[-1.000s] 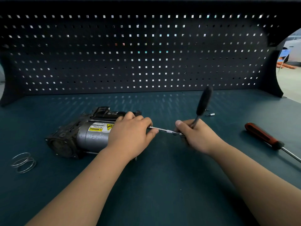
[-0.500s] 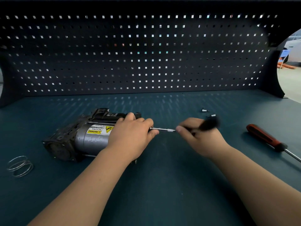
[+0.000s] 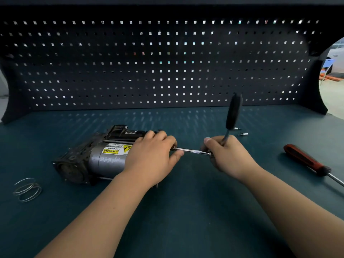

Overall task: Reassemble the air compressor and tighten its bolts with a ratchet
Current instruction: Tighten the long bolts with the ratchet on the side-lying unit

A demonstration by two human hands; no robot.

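Note:
The air compressor (image 3: 96,157), a grey cylinder with a yellow warning label and a dark cast head, lies on its side on the bench. My left hand (image 3: 150,157) grips its right end, covering the bolts there. A thin metal extension bar (image 3: 192,151) runs from under my left fingers to my right hand (image 3: 227,155). My right hand holds the ratchet (image 3: 232,114) at its head, with the black handle standing up and away from me.
A red-handled screwdriver (image 3: 305,161) lies at the right. Two small sockets or bits (image 3: 243,134) sit behind my right hand. A wire spring (image 3: 28,189) rests at the left. The pegboard wall (image 3: 167,62) closes the back of the bench.
The ratchet handle swung down to the right half a second ago and now stands upright again. My left hand has stayed on the compressor.

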